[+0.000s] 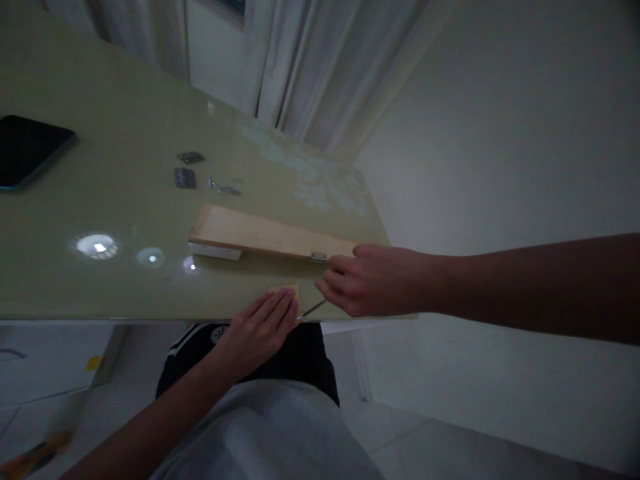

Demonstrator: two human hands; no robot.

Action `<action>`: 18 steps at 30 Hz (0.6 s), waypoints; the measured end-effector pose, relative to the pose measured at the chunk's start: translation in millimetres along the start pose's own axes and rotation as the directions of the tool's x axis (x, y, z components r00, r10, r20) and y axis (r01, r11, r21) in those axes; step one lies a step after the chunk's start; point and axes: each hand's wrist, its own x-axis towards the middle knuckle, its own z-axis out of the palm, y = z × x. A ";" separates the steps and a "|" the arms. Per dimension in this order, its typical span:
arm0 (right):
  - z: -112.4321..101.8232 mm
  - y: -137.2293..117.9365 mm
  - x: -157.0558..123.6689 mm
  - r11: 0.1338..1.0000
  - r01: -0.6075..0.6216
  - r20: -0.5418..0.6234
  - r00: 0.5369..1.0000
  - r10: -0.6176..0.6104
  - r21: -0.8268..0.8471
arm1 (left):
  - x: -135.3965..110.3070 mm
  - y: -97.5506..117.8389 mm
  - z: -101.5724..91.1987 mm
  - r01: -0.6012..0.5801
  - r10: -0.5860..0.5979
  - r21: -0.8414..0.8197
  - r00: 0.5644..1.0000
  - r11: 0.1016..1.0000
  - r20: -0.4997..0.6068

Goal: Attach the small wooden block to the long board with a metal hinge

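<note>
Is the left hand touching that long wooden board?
No, the left hand rests on a small wooden piece at the table's near edge, apart from the long wooden board.

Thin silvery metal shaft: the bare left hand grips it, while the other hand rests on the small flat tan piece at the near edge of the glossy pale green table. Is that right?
Not quite: the head view shows the metal shaft in the right hand. The other hand, the left hand, does rest on the tan piece at the near edge of the table.
</note>
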 end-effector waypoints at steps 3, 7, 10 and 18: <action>-0.7 1.0 0.7 0.984 0.140 -0.108 0.982 -0.152 -0.112 | -0.1 -0.6 -1.1 -0.035 0.035 0.045 0.999 0.998 -0.004; -2.4 2.6 6.9 0.962 0.263 -0.082 0.960 -0.269 -0.073 | -0.1 -1.9 -2.7 -0.102 0.103 0.118 0.995 0.988 -0.003; -2.9 3.5 9.4 0.989 0.129 0.046 0.990 -0.132 0.071 | 0.3 -2.3 -3.3 -0.151 0.149 0.153 0.989 0.977 0.021; -8.7 1.7 20.7 0.728 -0.521 0.374 0.847 0.377 0.445 | 1.9 -3.2 -4.9 -0.205 0.201 0.212 0.979 0.955 0.044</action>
